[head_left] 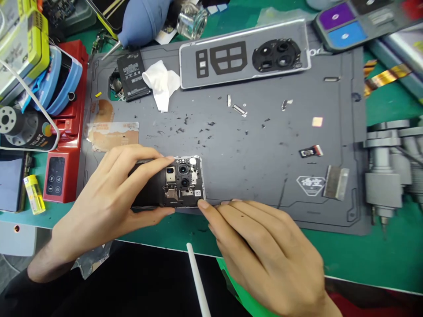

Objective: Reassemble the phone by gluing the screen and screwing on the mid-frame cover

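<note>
An opened phone (180, 181) with its back cover off lies on the grey work mat (264, 145), camera modules and black inner parts showing. My left hand (109, 202) is closed around the phone's left part, fingers over its far edge and thumb along its near edge. My right hand (264, 255) has its fingers pressed together, with a fingertip touching the phone's near right corner; a white stick (198, 281) runs beneath it toward me. Whether those fingers grip the stick is hidden.
The phone's grey back cover (244, 55) lies at the mat's far edge, beside a black battery (134, 75) and a crumpled white wipe (163, 83). Small screws and debris (198, 125) dot the mat. A red device (66, 145) and yellow lighter (34, 193) stand left, grey tools (390, 167) right.
</note>
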Action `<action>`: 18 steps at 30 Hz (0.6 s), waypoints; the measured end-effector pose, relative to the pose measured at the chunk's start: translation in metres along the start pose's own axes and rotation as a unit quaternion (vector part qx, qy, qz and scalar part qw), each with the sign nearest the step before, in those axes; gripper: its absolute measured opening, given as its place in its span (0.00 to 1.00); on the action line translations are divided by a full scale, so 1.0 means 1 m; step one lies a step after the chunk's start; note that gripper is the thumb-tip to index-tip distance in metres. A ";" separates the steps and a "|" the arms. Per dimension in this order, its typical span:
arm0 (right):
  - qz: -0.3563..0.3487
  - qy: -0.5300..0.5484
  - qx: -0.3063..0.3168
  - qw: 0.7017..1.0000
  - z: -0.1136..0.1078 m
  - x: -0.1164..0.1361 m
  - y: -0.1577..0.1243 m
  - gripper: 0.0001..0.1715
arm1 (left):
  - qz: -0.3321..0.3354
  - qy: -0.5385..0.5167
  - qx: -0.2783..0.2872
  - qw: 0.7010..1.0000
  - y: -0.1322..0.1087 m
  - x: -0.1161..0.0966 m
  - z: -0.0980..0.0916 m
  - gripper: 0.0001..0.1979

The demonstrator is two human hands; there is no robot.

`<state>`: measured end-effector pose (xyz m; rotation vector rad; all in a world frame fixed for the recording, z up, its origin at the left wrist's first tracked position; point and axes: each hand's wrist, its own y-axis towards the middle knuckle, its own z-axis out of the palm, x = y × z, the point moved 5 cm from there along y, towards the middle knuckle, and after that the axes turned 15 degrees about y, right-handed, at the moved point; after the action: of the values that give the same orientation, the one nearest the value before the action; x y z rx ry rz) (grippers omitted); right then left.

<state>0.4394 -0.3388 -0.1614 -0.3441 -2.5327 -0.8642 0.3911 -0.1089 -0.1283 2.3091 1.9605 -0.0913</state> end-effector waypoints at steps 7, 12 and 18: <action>0.043 0.019 0.012 0.999 -0.005 -0.009 0.023 0.21 | 0.002 -0.003 0.003 1.000 -0.002 -0.001 0.000 0.30; 0.051 -0.008 0.013 0.999 0.003 -0.014 0.035 0.23 | 0.002 0.002 0.011 1.000 -0.003 0.000 -0.001 0.29; 0.038 -0.033 0.012 0.999 0.008 -0.014 0.032 0.22 | 0.002 -0.004 0.006 1.000 -0.004 -0.001 0.000 0.28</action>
<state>0.4609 -0.3100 -0.1572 -0.4659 -2.5698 -0.8039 0.3875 -0.1093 -0.1287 2.3159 1.9574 -0.1112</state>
